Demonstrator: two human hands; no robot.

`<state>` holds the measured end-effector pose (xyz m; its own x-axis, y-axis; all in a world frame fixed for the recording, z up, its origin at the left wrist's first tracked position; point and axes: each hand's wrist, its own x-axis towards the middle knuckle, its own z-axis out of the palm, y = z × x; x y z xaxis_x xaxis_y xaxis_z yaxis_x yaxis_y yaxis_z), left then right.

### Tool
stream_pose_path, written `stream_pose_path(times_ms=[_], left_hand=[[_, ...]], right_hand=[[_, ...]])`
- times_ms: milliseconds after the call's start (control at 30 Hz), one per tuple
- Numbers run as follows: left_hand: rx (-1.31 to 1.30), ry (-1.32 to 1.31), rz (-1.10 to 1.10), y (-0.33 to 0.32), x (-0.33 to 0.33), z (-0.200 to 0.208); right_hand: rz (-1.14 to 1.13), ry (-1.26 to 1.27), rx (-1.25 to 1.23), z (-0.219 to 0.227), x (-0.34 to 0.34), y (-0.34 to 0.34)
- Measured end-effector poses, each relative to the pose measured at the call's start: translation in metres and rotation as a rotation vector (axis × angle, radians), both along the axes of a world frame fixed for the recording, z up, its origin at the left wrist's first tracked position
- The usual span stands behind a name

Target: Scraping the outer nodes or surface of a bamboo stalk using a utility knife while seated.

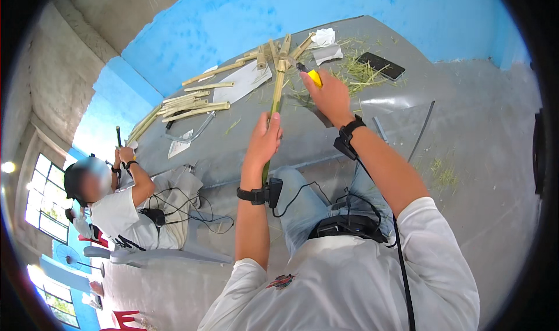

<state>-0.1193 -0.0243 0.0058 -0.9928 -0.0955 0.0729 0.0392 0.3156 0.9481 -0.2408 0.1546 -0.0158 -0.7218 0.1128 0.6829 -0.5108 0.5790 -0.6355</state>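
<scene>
My left hand (265, 140) grips a long green bamboo stick (277, 96) that slants up over the grey table (326, 139). My right hand (329, 95) is closed around a knife with a yellow handle (314, 76), its blade touching the stick near the upper end. Both wrists wear black bands with cables. Thin green shavings (364, 73) lie scattered on the table beyond my right hand.
Cut bamboo pieces (192, 107) lie across the table's far left, with white paper sheets (244, 82), crumpled tissue (323, 38) and a black phone (381, 66). Another person in a white shirt (119, 209) sits at the left, holding a dark tool. Blue walls lie beyond.
</scene>
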Motion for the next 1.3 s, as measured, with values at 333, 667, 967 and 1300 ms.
stream_pose_path(times_ms=[333,667,967,1300], left_hand=[[0.351,-0.014,-0.207,0.004,-0.051,0.002],[0.176,-0.025,-0.245,-0.003,-0.07,0.006],[0.093,-0.07,-0.211,-0.007,-0.07,0.006],[0.081,-0.055,0.115,0.021,-0.064,0.007]], right_hand=[[0.175,0.059,0.161,0.005,0.011,0.004],[0.222,0.018,0.417,0.002,0.005,0.005],[0.263,-0.083,0.499,0.006,0.007,0.005],[-0.023,-0.054,0.015,0.005,-0.002,0.0]])
